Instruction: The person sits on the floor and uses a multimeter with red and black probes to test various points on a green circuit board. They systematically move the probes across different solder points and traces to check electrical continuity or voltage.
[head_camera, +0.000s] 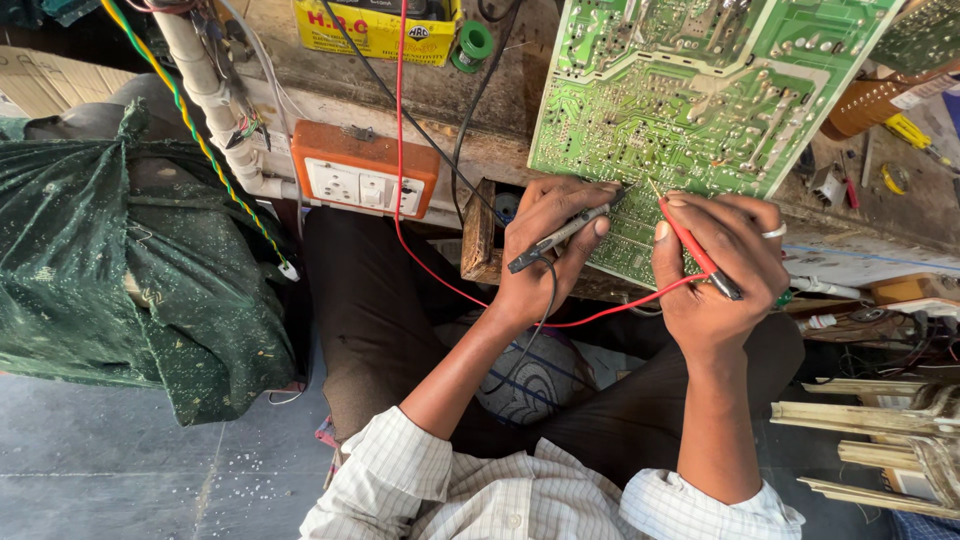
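Here the left hand (545, 245) pinches a black probe (560, 237), the right hand (720, 265) a red probe (695, 248); both tips touch the near edge of the green circuit board (690, 90). Far left, a yellow rectangular box (375, 30) sits beyond an orange socket panel (363, 170).

Green circuit board (690, 100) cut off by the top edge beyond the hands, lower edge hidden behind both hands, black probe (560, 237) tip too small to tell contact, red probe (695, 245) shaft partly buried in right fingers.
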